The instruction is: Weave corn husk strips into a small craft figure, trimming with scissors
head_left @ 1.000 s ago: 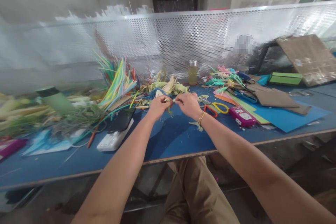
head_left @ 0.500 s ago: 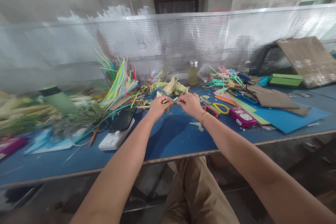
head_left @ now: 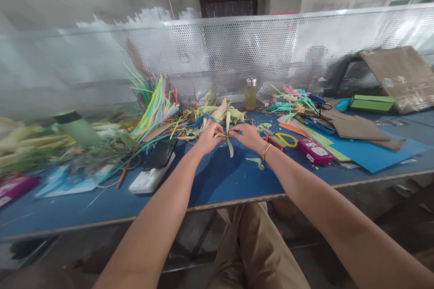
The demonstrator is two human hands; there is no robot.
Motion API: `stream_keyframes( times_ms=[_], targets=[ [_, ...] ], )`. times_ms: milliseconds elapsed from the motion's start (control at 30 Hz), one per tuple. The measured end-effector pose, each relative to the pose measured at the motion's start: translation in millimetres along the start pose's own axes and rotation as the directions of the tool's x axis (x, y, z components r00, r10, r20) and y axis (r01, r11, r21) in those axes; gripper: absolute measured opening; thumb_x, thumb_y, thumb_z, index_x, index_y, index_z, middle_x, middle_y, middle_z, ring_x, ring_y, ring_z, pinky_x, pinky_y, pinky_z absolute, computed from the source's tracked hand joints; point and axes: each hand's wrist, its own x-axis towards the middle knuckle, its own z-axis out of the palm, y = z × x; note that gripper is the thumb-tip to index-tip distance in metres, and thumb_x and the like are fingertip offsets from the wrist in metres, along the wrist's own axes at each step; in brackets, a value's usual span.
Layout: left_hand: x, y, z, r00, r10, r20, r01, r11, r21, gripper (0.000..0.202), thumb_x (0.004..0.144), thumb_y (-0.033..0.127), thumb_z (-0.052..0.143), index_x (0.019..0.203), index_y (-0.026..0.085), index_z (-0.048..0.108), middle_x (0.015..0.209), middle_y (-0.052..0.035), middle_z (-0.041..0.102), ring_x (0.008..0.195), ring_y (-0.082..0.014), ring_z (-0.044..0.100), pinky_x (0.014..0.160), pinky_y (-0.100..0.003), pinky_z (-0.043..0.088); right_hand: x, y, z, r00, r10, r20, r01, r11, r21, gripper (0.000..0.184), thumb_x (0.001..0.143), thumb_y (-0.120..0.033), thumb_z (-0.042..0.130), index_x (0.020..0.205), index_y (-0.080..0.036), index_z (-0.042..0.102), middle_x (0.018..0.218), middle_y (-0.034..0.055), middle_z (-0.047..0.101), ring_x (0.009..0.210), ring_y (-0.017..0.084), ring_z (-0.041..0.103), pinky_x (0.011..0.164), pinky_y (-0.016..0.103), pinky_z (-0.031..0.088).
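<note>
My left hand (head_left: 210, 137) and my right hand (head_left: 248, 137) meet above the blue table (head_left: 230, 180), fingertips almost touching. Between them are pale green strips of corn husk (head_left: 230, 146), crossing one another, with one end pointing up and another hanging down. Both hands are closed in a pinch on the strips. Just beyond them lies a heap of corn husks (head_left: 220, 112). Scissors (head_left: 286, 140) with red and yellow handles rest to the right of my right hand. A small husk scrap (head_left: 257, 161) lies below that wrist.
At left are a black phone (head_left: 160, 154) on a white device (head_left: 152, 180), a bundle of coloured strips (head_left: 154, 110) and a green bottle (head_left: 76, 128). At right lie a magenta pack (head_left: 316, 151), blue paper (head_left: 369, 156) and cardboard (head_left: 356, 127). A perforated metal screen (head_left: 224, 54) stands behind.
The husk strips have come into clear view between my hands, one end now standing up and another hanging down. My fingers have turned slightly. The view has shifted a little.
</note>
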Motion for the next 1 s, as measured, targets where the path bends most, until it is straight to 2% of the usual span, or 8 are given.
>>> stream_keyframes(
  times_ms=[67, 233, 367, 467, 633, 733, 867, 1000],
  targets=[
    [0.3, -2.4, 0.8, 1.000, -0.017, 0.014, 0.017, 1.000, 0.007, 0.024, 0.068, 0.023, 0.072, 0.084, 0.020, 0.054, 0.073, 0.0016, 0.066, 0.069, -0.0158, 0.061, 0.069, -0.028, 0.044, 0.0, 0.5, 4.7, 0.999, 0.002, 0.037, -0.007, 0.990, 0.138, 0.020, 0.089, -0.032, 0.058, 0.091, -0.021, 0.076, 0.091, 0.0021, 0.075, 0.085, 0.016, 0.064, 0.079, 0.028, 0.044],
    [1.3, -9.0, 0.5, 0.997, -0.053, 0.054, 0.050, 0.997, 0.060, 0.022, 0.071, 0.032, 0.072, 0.087, 0.018, 0.068, 0.075, -0.0007, 0.070, 0.073, -0.0178, 0.062, 0.070, -0.029, 0.045, -1.5, -2.4, 9.1, 1.000, 0.013, 0.016, -0.018, 0.903, 0.429, 0.017, 0.080, -0.031, 0.064, 0.082, -0.016, 0.070, 0.076, 0.0011, 0.069, 0.071, 0.013, 0.057, 0.071, 0.026, 0.043],
    [2.2, -8.7, 0.3, 0.993, -0.053, 0.103, 0.043, 0.994, 0.097, 0.023, 0.074, 0.040, 0.070, 0.073, 0.017, 0.073, 0.066, -0.0016, 0.068, 0.065, -0.0170, 0.058, 0.064, -0.029, 0.043, -2.0, -1.3, 8.9, 1.000, -0.016, 0.013, 0.008, 0.882, 0.471, 0.017, 0.077, -0.034, 0.065, 0.076, -0.017, 0.062, 0.071, -0.0010, 0.062, 0.069, 0.012, 0.052, 0.068, 0.026, 0.041],
    [1.9, -7.0, 1.8, 0.992, -0.068, 0.105, 0.069, 0.998, -0.008, 0.025, 0.067, 0.041, 0.075, 0.073, 0.017, 0.073, 0.064, -0.0008, 0.068, 0.061, -0.0157, 0.057, 0.064, -0.029, 0.044, -0.8, 1.8, 11.6, 1.000, 0.029, 0.009, -0.030, 0.869, 0.494, 0.021, 0.079, -0.037, 0.061, 0.070, -0.018, 0.057, 0.066, -0.0027, 0.055, 0.064, 0.011, 0.045, 0.063, 0.026, 0.037],
    [-2.5, 0.2, 3.6, 0.995, -0.058, 0.084, 0.071, 0.985, -0.158, 0.025, 0.063, 0.039, 0.080, 0.073, 0.017, 0.073, 0.069, -0.0027, 0.070, 0.067, -0.0163, 0.060, 0.071, -0.030, 0.047, 0.5, 4.2, 14.4, 0.983, 0.142, 0.118, -0.184, 0.703, 0.687, 0.032, 0.073, -0.048, 0.069, 0.069, -0.019, 0.055, 0.060, -0.0052, 0.048, 0.056, 0.010, 0.038, 0.057, 0.026, 0.032],
    [-3.6, 2.7, 0.6, 0.994, -0.062, 0.092, 0.071, 0.992, -0.103, 0.024, 0.070, 0.041, 0.074, 0.075, 0.018, 0.075, 0.074, -0.0037, 0.072, 0.070, -0.0170, 0.061, 0.072, -0.030, 0.047, 1.9, 8.2, 11.1, 0.971, 0.198, 0.130, -0.228, 0.635, 0.738, 0.038, 0.067, -0.053, 0.073, 0.070, -0.019, 0.056, 0.057, -0.0062, 0.048, 0.053, 0.009, 0.037, 0.056, 0.026, 0.032],
    [-0.9, -3.1, -7.5, 0.997, -0.065, 0.037, 0.065, 0.998, 0.006, 0.028, 0.075, 0.046, 0.069, 0.072, 0.019, 0.074, 0.070, -0.0027, 0.070, 0.061, -0.0144, 0.054, 0.063, -0.028, 0.041, 5.4, 15.6, 7.1, 0.956, 0.273, 0.108, -0.250, 0.564, 0.787, 0.045, 0.060, -0.058, 0.076, 0.071, -0.020, 0.055, 0.056, -0.0050, 0.052, 0.052, 0.010, 0.042, 0.053, 0.026, 0.033],
    [0.4, -8.7, -13.8, 0.995, -0.093, -0.030, 0.094, 0.995, 0.023, 0.026, 0.074, 0.044, 0.069, 0.068, 0.019, 0.072, 0.070, -0.0023, 0.069, 0.056, -0.0124, 0.048, 0.058, -0.027, 0.036, 8.3, 19.2, 7.9, 0.933, 0.358, 0.023, -0.226, 0.537, 0.813, 0.047, 0.055, -0.057, 0.080, 0.066, -0.020, 0.054, 0.055, -0.0044, 0.054, 0.051, 0.009, 0.043, 0.051, 0.025, 0.035]
  ],
)
